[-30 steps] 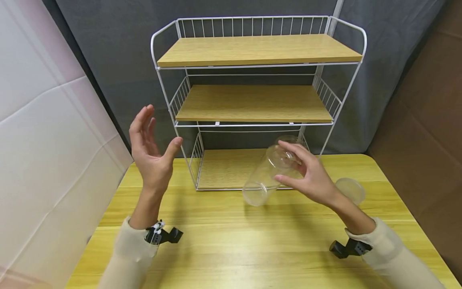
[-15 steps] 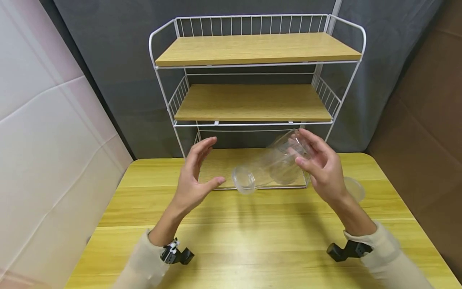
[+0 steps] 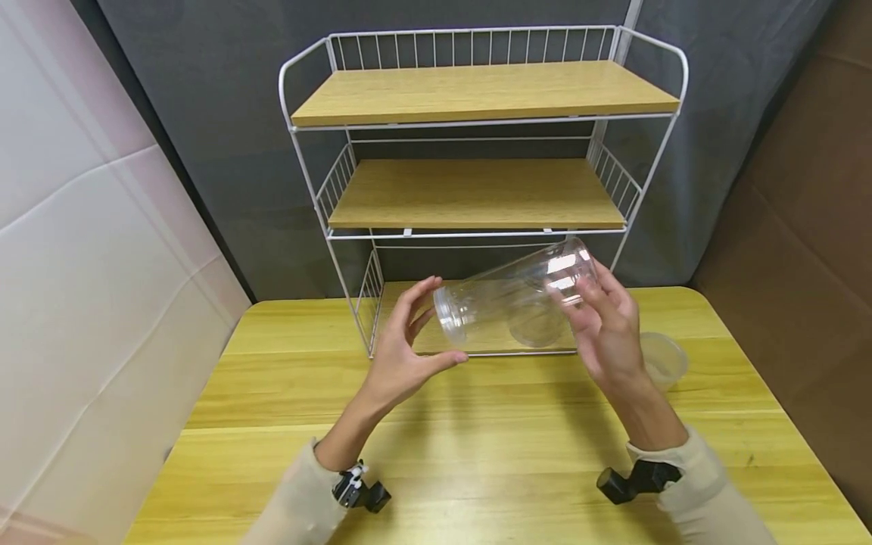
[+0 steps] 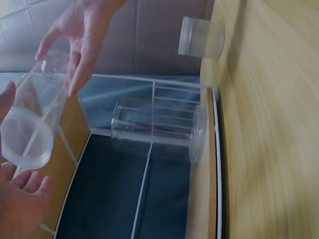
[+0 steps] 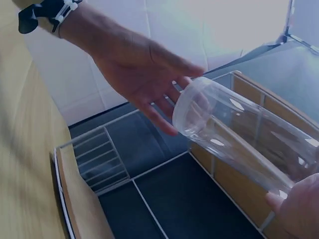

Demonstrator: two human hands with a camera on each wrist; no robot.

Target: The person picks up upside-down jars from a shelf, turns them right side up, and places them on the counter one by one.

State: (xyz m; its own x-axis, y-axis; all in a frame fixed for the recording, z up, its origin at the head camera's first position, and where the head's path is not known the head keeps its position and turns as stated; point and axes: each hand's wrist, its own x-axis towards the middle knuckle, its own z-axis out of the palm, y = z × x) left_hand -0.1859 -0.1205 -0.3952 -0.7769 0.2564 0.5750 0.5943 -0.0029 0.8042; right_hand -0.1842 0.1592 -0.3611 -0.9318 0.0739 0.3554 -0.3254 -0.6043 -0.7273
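A tall clear plastic jar (image 3: 497, 295) is held in the air, tilted, in front of the rack's lower level. My right hand (image 3: 609, 333) grips it near the base, thumb on the near side. Its ringed mouth end points left toward my left hand (image 3: 402, 362), whose thumb and fingers are spread around that end; whether they touch it, I cannot tell. In the right wrist view, the left fingers lie close behind the jar's whitish rim (image 5: 184, 109). Whether a lid covers the mouth is unclear. Another clear jar (image 4: 154, 124) stands on the bottom shelf, partly seen through the held one.
A white wire rack with wooden shelves (image 3: 477, 193) stands at the back of the wooden table (image 3: 490, 454). A short translucent tub (image 3: 664, 359) sits on the table right of the rack, behind my right wrist. A white panel (image 3: 102, 265) borders the left side.
My right hand has lifted the jar and turned it from slanting downward to nearly level, mouth leftward. My left hand has moved right and down, up to the mouth end.
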